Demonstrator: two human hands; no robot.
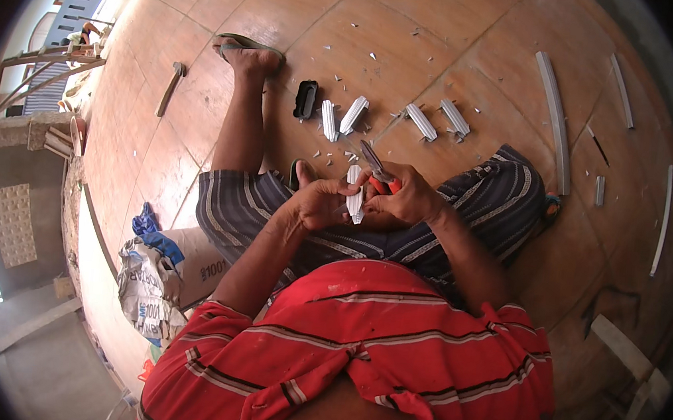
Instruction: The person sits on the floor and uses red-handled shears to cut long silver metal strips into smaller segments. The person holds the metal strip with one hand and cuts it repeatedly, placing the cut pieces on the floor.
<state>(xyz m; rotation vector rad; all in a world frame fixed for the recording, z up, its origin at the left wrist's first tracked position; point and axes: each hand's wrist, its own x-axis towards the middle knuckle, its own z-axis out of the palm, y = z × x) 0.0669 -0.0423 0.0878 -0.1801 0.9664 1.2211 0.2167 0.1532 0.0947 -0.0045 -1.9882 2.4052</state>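
Observation:
My left hand (318,204) is closed around a short white ribbed strip piece (355,200) with a pointed lower end, held upright over my lap. In my right hand (411,196) are red-handled pliers (372,159), their dark jaws pointing up and left just above the piece. The fingertips of both hands meet near the strip. Beyond my hands, several similar pieces lie on the tiled floor, among them a white ribbed piece (354,115) and another (421,122). A black oblong tray (305,99) rests to their left.
A hammer (171,89) lies at the left. Beside my left leg sits a crumpled printed sack (156,282). Long grey strips, including one channel (553,121), lie at the right. White scraps litter the tiles. Boards (622,347) stand at lower right; another person (84,34) is far left.

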